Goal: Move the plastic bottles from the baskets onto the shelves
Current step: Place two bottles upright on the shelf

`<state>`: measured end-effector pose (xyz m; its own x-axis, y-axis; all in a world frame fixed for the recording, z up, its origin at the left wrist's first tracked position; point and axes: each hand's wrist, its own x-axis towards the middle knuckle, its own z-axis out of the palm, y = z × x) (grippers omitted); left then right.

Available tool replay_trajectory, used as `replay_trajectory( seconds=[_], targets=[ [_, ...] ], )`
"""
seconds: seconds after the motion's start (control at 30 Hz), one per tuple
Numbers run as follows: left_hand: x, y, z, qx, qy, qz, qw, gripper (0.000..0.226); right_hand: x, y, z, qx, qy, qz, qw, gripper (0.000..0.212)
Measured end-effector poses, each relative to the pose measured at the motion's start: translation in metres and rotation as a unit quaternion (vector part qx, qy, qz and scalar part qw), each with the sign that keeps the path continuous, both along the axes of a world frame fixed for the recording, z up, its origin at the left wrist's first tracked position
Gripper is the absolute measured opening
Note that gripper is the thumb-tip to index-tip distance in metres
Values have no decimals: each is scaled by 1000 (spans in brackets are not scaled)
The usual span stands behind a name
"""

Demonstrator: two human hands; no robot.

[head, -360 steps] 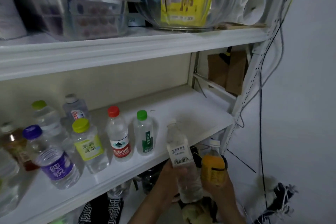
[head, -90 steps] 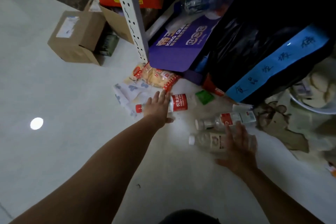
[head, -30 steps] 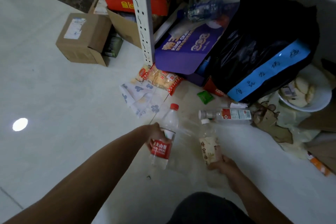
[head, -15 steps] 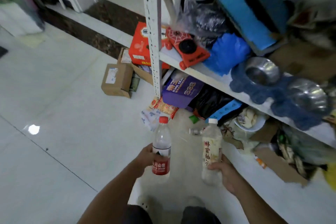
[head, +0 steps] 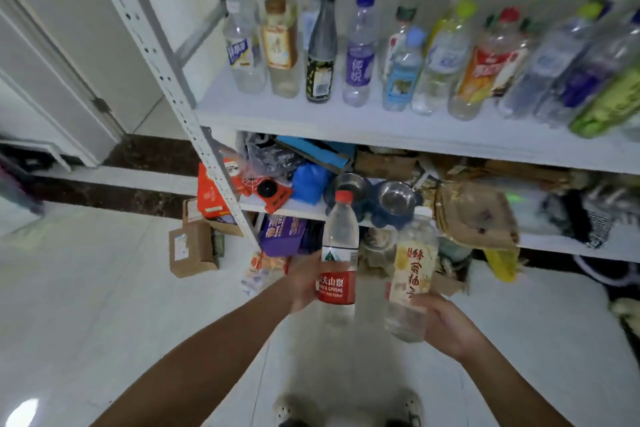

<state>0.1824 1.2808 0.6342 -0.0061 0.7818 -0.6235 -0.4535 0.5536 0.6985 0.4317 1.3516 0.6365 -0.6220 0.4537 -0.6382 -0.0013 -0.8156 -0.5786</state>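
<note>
Two bottles are in hand, both upright and in the air below the shelf. The left hand (head: 304, 282) is wrapped round the clear plastic bottle with a red cap and red label (head: 337, 263). The right hand (head: 446, 322) grips the lower part of the clear plastic bottle with a pale yellow label (head: 412, 274).

The step looks like the lift to the white shelf board (head: 346, 121). It would go best if both bottles rise clear of the shelf's front lip. Each should then be set down base first on the bare strip in front of the standing row of plastic bottles (head: 360, 55). Placing one at a time, and letting go only once it stands, should keep the light, near-empty neighbours from toppling.

Counted: two bottles held. At least a dozen stand on the shelf, but the right end is too blurred for an exact figure. Two round steel bowls (head: 396, 198) sit on the lower shelf, and one brown cardboard box (head: 192, 248) is on the floor. No basket is in view.
</note>
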Motion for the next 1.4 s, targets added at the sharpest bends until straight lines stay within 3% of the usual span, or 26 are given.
replay_trajectory(
  seconds=[0.1, 0.27, 0.4, 0.57, 0.67, 0.73, 0.8, 0.9, 1.0, 1.23, 1.4],
  targets=[
    [46, 39, 24, 36, 3, -59, 998, 53, 41, 10, 19, 28, -13, -40, 999, 102],
    [150, 114, 49, 82, 30, -116, 989, 46, 134, 44, 42, 90, -41, -103, 990, 96],
    [246, 169, 57, 133, 11, -125, 983, 57, 230, 76, 54, 141, -64, -160, 975, 80],
    [353, 231, 68, 179, 49, -167, 968, 55, 337, 102, 66, 176, -89, -229, 953, 99],
    [407, 266, 80, 202, 49, -197, 958, 60, 386, 114, 74, 195, -96, -261, 940, 89],
    [439, 288, 88, 223, 48, -210, 951, 73, 412, 123, 79, 209, -89, -278, 933, 74],
    [469, 309, 95, 238, 44, -215, 946, 78, 435, 136, 80, 213, -93, -307, 923, 82],
    [503, 339, 103, 260, 45, -225, 938, 69, 464, 162, 75, 209, -111, -353, 905, 95],
    [533, 373, 103, 267, 47, -241, 932, 56, 487, 192, 75, 203, -124, -376, 896, 94],
    [620, 470, 92, 259, 72, -286, 920, 50, 554, 277, 81, 229, -156, -399, 874, 92],
    [686, 528, 98, 263, 67, -329, 904, 50, 603, 331, 89, 246, -154, -451, 844, 66]
  ],
)
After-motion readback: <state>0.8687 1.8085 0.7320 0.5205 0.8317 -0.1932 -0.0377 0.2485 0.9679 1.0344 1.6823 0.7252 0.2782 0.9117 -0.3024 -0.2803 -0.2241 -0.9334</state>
